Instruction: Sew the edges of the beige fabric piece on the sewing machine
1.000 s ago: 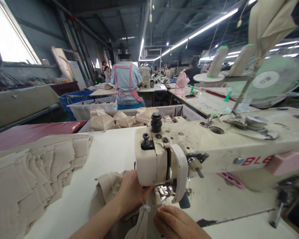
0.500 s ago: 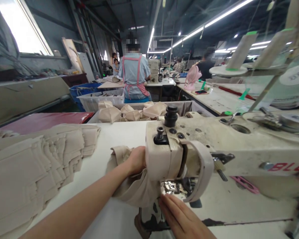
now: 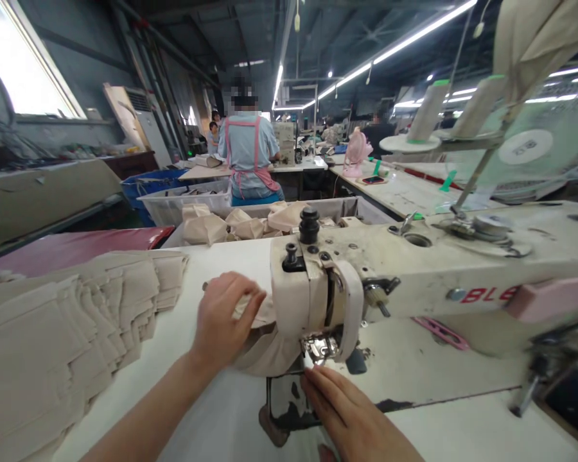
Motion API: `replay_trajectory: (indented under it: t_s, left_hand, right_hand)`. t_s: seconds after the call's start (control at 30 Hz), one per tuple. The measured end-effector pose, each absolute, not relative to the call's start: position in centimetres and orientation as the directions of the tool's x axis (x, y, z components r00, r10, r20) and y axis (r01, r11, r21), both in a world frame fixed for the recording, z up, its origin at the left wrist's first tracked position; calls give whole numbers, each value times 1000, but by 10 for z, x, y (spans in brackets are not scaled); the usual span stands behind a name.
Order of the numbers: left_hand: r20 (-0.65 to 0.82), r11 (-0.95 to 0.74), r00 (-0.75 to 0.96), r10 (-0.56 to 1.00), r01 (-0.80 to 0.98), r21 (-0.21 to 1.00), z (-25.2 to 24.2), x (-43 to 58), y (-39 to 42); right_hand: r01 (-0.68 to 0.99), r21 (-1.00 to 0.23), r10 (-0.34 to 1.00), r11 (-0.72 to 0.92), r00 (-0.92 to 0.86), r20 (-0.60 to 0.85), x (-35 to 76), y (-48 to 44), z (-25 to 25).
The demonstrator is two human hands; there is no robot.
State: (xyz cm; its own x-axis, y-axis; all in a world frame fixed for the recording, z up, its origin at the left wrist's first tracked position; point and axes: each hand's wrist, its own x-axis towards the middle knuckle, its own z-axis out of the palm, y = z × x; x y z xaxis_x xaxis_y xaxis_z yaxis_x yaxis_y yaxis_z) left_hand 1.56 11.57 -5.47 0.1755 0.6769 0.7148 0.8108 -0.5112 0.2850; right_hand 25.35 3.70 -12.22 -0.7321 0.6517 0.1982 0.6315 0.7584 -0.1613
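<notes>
Lying just right of the left grip (image 3: 223, 321), perhaps touching: beige fabric (image 3: 268, 353).

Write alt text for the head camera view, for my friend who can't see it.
At a sewing machine, a person's right hand lies close to the metal presser foot while the left hand is curled beside beige fabric. Overlapping cloth pieces lie to the left; beyond, another seated person faces away.

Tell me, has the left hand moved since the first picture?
Yes. Judged against the sewing machine's head, the left hand has moved left, away from it, and higher in the picture.
</notes>
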Motion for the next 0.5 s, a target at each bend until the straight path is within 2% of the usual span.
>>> replay_trajectory:
  t_s: [0.03,0.1,0.17,0.27,0.37,0.43,0.5]
  left_hand:
    - [697,-517,201,688,810,276,-60,10,98]
    - [596,-562,359,718,804,192,-76,2,68]
    - [525,-565,420,741,812,148,-92,-3,51]
    - [546,-507,349,762,845,167,-95,-13,46]
    - [615,-414,217,758,889,196,-62,-29,42]
    - [622,-339,70,780,883,325,-33,-36,31]
    - [539,-301,-86,838,751,588,-11,-35,17]
  right_hand:
    - [629,-185,656,755,-729,196,252,36,-118]
    - [626,-226,665,746,-718,205,250,33,-110]
    - [636,-239,679,734,-702,216,249,31,-101]
    - [652,-222,688,725,-694,211,252,27,-90]
    - [628,-268,682,730,-688,246,258,23,-89]
    - [590,-390,704,707,-641,305,257,17,-95]
    - [503,-598,770,624,-522,366,244,9,-104]
